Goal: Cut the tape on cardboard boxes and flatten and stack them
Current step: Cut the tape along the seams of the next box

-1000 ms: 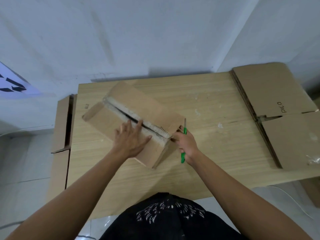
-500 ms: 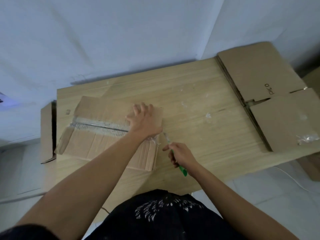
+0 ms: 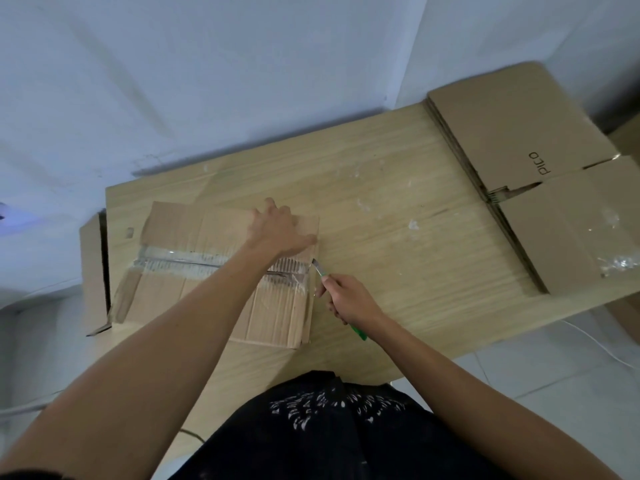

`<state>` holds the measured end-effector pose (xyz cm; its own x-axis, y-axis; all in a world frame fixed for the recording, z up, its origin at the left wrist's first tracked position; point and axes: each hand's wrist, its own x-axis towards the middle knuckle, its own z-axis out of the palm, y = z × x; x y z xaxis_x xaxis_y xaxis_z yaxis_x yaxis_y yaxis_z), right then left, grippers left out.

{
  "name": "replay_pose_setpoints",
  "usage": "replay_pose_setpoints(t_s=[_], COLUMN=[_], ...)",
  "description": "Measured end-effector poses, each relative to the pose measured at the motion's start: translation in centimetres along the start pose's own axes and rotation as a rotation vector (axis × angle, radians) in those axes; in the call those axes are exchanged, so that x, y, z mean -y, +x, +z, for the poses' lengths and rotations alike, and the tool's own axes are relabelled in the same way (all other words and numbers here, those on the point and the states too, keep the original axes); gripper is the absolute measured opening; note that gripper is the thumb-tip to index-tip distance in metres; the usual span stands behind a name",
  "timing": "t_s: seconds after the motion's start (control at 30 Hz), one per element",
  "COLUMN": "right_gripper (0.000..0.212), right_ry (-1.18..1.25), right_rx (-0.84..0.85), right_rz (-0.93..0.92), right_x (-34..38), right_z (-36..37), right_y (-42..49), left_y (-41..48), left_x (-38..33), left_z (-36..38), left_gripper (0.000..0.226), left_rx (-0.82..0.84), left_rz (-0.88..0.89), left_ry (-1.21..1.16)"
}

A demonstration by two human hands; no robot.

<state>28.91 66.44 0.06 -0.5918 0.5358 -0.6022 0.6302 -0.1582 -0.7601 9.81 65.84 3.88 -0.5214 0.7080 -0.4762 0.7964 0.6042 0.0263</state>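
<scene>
A brown cardboard box [image 3: 194, 299] lies on the left half of the wooden table [image 3: 398, 271], with a strip of clear tape [image 3: 166, 263] running along its top seam. My left hand [image 3: 277, 232] presses flat on the box's right end. Just right of the box, my right hand [image 3: 348, 299] grips a green-handled knife [image 3: 358, 332]. Its blade tip touches the taped seam at the box's right edge.
A stack of flattened cardboard boxes [image 3: 540, 181] covers the table's right end, with crumpled clear tape [image 3: 620, 263] on top. More cardboard [image 3: 93, 271] leans against the table's left side. White walls stand behind the table and a tiled floor lies below.
The box was turned from a diagonal to lie square along the table edge. My left hand shifted to its right end. My right hand brought the knife tip to the seam.
</scene>
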Motion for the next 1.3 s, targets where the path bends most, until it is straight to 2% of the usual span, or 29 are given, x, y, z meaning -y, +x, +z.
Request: replay_pose_setpoints(t_s=[0.1,0.2,0.27,0.33,0.5,0.7,0.87,1.03,1.13,1.2,1.3], right_gripper=[0.040,0.040,0.039,0.039,0.039,0.045,0.045,0.042,0.041,0.039,0.038], right_ry=[0.000,-0.017,-0.027,-0.026,-0.038,-0.290,-0.330,-0.364,-0.229,-0.148,-0.305], right_rx=[0.005,0.017,0.019,0.001,-0.035,0.037,0.158,0.214,0.116,0.031,-0.035], right_rz=[-0.005,-0.001,0.001,-0.009,-0.076,-0.067,-0.064,-0.059,-0.015,0.012,-0.074], right_x=[0.1,0.0,-0.2,-0.3,0.3,1.7,2.3,2.1,1.2,0.5,-0.6], right_z=[-0.1,-0.3,-0.4,-0.2,0.3,0.0,-1.0,-1.4,-1.4,-1.8,-2.6], right_y=[0.1,-0.1,-0.1,-0.1,0.3,0.6,-0.3,-1.2,-1.6,-1.9,-2.3], left_y=[0.1,-0.2,-0.4,-0.7,0.5,0.7,0.4,-0.2,-1.1,-2.1,-5.6], left_x=[-1.2,-2.3,-2.7,-3.0,-2.2,-2.1,-1.7,-1.3,-1.1,-0.7,0.0], left_z=[0.3,0.3,-0.3,-0.9,-0.1,0.0,0.1,0.0,0.2,1.3,4.2], left_gripper=[0.092,0.076,0.055,0.045,0.038,0.039,0.043,0.036,0.037,0.029,0.034], left_rx=[0.090,0.104,0.122,0.120,0.181,0.166,0.142,0.091,0.051,-0.011,-0.168], left_rz=[-0.009,-0.032,0.001,0.023,0.021,0.043,0.053,0.079,0.097,0.105,0.080], left_ry=[0.052,0.038,0.055,0.085,0.068,0.063,0.038,-0.070,-0.151,-0.276,-0.478])
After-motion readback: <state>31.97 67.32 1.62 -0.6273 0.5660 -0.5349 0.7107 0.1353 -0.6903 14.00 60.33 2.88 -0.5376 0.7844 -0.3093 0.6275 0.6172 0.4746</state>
